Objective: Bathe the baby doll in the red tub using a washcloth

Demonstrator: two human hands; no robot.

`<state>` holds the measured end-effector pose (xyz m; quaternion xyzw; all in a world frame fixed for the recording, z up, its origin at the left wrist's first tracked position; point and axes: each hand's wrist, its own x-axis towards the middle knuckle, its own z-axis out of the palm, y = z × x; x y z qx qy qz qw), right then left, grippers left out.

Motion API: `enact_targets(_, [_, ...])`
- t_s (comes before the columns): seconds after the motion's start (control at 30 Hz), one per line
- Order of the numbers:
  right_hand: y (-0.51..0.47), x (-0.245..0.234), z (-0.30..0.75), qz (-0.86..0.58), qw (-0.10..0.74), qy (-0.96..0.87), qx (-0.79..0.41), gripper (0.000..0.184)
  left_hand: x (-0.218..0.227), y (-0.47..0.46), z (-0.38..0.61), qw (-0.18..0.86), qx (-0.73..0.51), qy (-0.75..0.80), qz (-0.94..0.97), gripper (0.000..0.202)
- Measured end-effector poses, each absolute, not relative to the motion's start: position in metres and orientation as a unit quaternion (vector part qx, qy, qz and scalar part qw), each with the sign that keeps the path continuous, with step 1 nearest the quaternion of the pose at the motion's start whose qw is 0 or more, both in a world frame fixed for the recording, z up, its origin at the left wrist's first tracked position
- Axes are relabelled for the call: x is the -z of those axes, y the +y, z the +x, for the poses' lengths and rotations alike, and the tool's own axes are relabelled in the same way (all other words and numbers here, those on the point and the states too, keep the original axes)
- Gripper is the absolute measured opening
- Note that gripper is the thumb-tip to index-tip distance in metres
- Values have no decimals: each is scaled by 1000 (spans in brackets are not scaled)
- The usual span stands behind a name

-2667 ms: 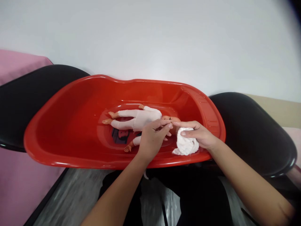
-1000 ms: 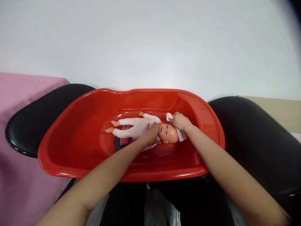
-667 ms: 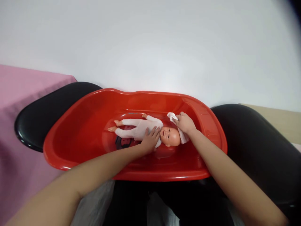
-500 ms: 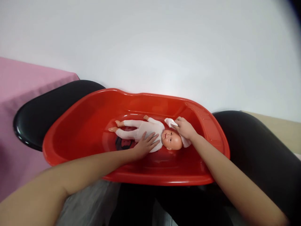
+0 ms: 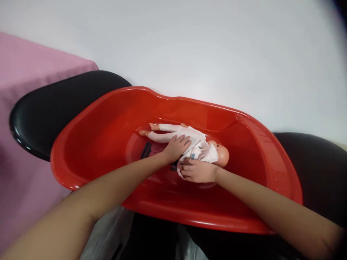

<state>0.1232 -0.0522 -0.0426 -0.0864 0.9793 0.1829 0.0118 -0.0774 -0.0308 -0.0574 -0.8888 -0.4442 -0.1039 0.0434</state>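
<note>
A baby doll (image 5: 173, 133) in a white suit lies on its back in the red plastic tub (image 5: 103, 133), bare head (image 5: 222, 155) to the right, feet to the left. My left hand (image 5: 176, 147) rests flat on the doll's belly with fingers stretched out. My right hand (image 5: 200, 172) lies at the near side of the doll's chest, fingers curled round a white cloth (image 5: 202, 150) that is pressed against the chest and shoulder. Part of the doll's near arm is hidden by my hands.
The tub rests across two black chair seats, one at the left (image 5: 54, 101) and one at the right (image 5: 322, 169). A pink cloth (image 5: 24, 72) covers a surface at far left. A white wall (image 5: 189, 39) is behind. A dark picture (image 5: 148, 150) shows on the tub floor.
My right hand has brought the cloth from behind the doll's head round to the near side of its chest. The left hand stayed on the torso. The view shifted and tilted.
</note>
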Motion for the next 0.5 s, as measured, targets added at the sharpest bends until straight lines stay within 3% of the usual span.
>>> enact_targets(0.17, [-41, 65, 142, 32, 50, 974, -217, 27, 41, -15, -83, 54, 101, -467, -877, 41])
enact_targets(0.33, [-37, 51, 174, 124, 97, 971, -180, 41, 11, 2, -80, 34, 121, -523, -843, 30])
enact_targets(0.5, [-20, 28, 144, 98, 96, 982, -130, 32, -17, 14, -67, 8, 136, -563, -815, 24])
